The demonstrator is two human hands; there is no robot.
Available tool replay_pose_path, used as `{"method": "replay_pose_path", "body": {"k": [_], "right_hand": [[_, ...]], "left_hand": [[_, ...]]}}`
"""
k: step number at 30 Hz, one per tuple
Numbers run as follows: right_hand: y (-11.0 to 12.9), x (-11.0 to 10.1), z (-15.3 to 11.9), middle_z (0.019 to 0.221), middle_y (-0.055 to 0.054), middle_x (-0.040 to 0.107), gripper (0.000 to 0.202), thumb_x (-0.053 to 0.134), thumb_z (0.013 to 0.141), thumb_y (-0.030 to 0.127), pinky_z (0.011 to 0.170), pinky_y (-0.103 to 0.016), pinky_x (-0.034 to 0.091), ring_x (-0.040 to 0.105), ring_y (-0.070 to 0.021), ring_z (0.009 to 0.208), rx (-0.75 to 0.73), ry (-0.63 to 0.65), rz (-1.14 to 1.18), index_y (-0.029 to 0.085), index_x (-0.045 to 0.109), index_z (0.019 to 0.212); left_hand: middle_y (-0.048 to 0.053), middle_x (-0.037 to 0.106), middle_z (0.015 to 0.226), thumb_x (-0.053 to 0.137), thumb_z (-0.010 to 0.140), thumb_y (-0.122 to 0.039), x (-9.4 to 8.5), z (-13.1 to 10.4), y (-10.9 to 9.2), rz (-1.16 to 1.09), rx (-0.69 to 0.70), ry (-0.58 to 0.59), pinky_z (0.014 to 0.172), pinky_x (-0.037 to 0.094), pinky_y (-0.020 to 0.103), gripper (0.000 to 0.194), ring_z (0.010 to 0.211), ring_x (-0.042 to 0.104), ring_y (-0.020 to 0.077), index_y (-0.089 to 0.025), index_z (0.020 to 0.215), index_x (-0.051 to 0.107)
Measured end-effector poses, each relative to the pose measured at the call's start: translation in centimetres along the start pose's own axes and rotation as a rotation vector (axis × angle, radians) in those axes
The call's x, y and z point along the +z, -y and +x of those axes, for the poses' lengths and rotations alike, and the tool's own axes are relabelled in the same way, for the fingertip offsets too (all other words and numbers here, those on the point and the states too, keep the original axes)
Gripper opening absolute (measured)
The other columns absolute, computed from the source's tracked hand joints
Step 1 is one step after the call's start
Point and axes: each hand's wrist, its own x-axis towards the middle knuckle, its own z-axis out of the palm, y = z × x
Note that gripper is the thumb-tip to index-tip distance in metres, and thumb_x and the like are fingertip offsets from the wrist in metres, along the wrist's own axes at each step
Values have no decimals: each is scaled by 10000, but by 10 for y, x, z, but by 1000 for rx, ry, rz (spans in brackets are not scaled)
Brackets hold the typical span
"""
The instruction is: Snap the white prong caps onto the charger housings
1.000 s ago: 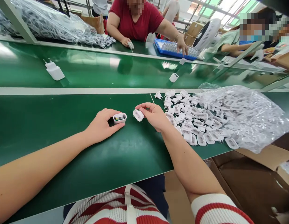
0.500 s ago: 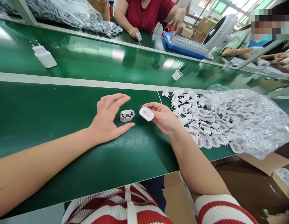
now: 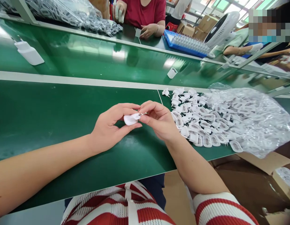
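Note:
Between my hands is a white charger plug cap (image 3: 131,119), tilted, its metal pins pointing right. My left hand (image 3: 109,126) curls around it from the left, thumb below and fingers above, closed on the white charger part. My right hand (image 3: 160,120) pinches the cap's pin end between thumb and fingers. The open charger housing with its circuit board does not show; I cannot tell whether it sits behind the cap or inside my left hand.
A pile of white plug caps (image 3: 201,122) spills from a clear plastic bag (image 3: 257,118) on the right. On the green belt (image 3: 84,59) lie a finished-looking charger (image 3: 30,53) and a smaller charger (image 3: 172,73). Across it, a person in red works beside a blue tray (image 3: 168,39).
My hands have come together, and the cap has turned so its pins point right. The open housing is no longer visible. Both chargers on the belt have shifted left.

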Motion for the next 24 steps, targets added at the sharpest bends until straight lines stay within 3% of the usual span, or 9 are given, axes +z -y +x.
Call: {"method": "replay_pose_path", "body": {"k": [3,5,8,10,12,13,15,18,24], "right_hand": [[-1,7,-1,1090,-17,769,301,950,795,396,927,-374,647,739,-195,998,12,-10,-39,297,790,1029],[-1,10,0,1053,-11,781,337,972,753,435,937,-374,643,741,-193,965,32,-89,-53,288,783,989],[-3,11,4,966,12,779,364,967,737,511,823,-318,635,730,-161,850,105,-204,-6,279,768,933],[-4,9,7,940,18,774,401,956,738,549,707,-266,598,731,-144,808,184,-225,30,272,763,955],[-5,6,10,933,11,777,452,953,722,581,663,-238,567,741,-140,815,262,-240,25,258,755,969],[-5,5,12,944,5,782,482,958,704,595,672,-236,568,744,-142,827,293,-252,7,252,752,973],[-4,4,17,1015,-10,797,525,969,678,597,744,-255,595,750,-154,890,316,-261,-59,249,759,1010],[1,4,27,1114,-31,804,496,958,706,576,922,-333,617,743,-191,1007,198,-247,-234,250,776,1032],[2,11,34,1073,-20,815,150,834,894,382,1016,-408,596,743,-215,999,-131,-123,-610,267,789,979]], "left_hand": [[87,722,1260,762,958,-480,0,2,1,78,-9,-43,966,613,424,249,1181,682,271,-257,1068,762],[89,661,1327,799,922,-490,0,2,4,108,-17,-48,964,600,424,315,1139,672,258,-268,1134,731],[128,497,1528,924,766,-538,-1,1,14,140,-4,-77,969,582,447,787,1091,656,253,-289,1413,552],[166,393,1614,984,643,-555,-3,2,24,199,-37,-110,1028,551,485,1090,1197,618,304,-280,1529,413],[180,427,1598,1007,571,-535,-7,4,34,251,-142,-79,1095,507,536,1178,1310,558,366,-245,1542,407],[171,497,1544,1005,566,-524,-8,6,38,260,-201,-31,1111,492,557,1124,1326,546,385,-227,1506,466],[127,661,1341,956,644,-517,-11,9,44,251,-279,85,1102,490,566,809,1281,571,389,-208,1322,642],[78,753,1088,827,806,-513,-14,13,47,200,-316,173,1001,537,502,378,1134,640,349,-227,1044,765],[71,768,1034,785,811,-525,-12,14,46,189,-305,154,889,545,452,383,1040,658,324,-223,1047,784]]}}
